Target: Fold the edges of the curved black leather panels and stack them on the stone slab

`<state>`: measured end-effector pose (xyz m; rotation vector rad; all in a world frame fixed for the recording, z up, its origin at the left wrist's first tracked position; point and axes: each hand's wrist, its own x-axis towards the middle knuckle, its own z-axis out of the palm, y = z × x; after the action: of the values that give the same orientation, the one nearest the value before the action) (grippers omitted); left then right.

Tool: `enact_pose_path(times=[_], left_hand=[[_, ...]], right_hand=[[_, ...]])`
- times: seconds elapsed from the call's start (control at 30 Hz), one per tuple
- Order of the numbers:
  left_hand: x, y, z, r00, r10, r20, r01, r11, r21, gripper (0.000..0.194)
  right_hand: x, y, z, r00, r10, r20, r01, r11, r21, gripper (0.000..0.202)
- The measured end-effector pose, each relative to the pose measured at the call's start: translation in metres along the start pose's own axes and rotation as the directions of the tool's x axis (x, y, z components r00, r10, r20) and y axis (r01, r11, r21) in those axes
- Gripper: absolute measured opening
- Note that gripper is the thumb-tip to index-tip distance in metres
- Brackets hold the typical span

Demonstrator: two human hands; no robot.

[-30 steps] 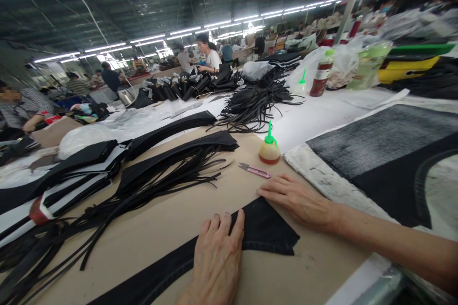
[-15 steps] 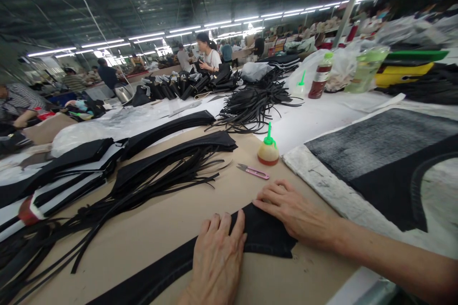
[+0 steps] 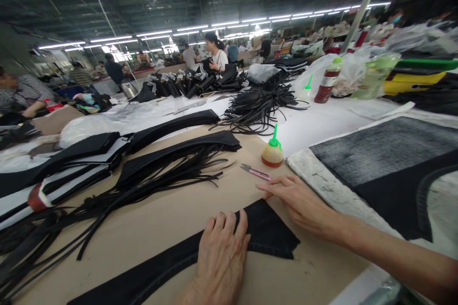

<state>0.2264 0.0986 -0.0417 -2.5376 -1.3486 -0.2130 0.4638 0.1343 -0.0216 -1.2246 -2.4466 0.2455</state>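
A long curved black piece (image 3: 272,231) lies on the brown tabletop in front of me. My left hand (image 3: 223,252) rests flat on its middle, fingers spread slightly, pressing it down. Beyond the piece's upper right edge is my right hand (image 3: 295,200), fingers stretched out and apart, holding nothing; its fingertips are close to the handle of the pink thread snips (image 3: 255,172). Behind the snips stands a small squeeze bottle (image 3: 272,154) with a green nozzle and amber liquid.
Black strips (image 3: 168,171) and stacked black pieces (image 3: 175,128) lie to the left. A pale slab (image 3: 332,178) bearing a large black panel (image 3: 390,162) is at right. Several people are in the background.
My right hand has lifted off the black piece and moved up toward the snips. My left hand stays on the piece. The whole view has shifted slightly.
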Motion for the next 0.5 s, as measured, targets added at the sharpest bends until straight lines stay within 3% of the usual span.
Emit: enact_pose_path(times=[0.3,0.37,0.5], left_hand=[[-0.002,0.001,0.004,1.000,-0.010,-0.013,0.010,1.000,0.006,0.041],[-0.002,0.000,0.003,1.000,-0.010,-0.017,0.010,1.000,0.002,0.043],[-0.003,0.000,0.003,1.000,-0.007,-0.009,0.006,1.000,-0.014,0.044]], right_hand=[[-0.007,-0.024,0.018,0.992,-0.124,-0.023,0.117,0.975,-0.188,0.056],[-0.007,-0.021,0.019,0.996,-0.089,-0.015,0.085,0.982,-0.169,0.054],[-0.006,-0.010,0.012,0.993,0.110,-0.047,-0.107,0.992,0.064,0.047]])
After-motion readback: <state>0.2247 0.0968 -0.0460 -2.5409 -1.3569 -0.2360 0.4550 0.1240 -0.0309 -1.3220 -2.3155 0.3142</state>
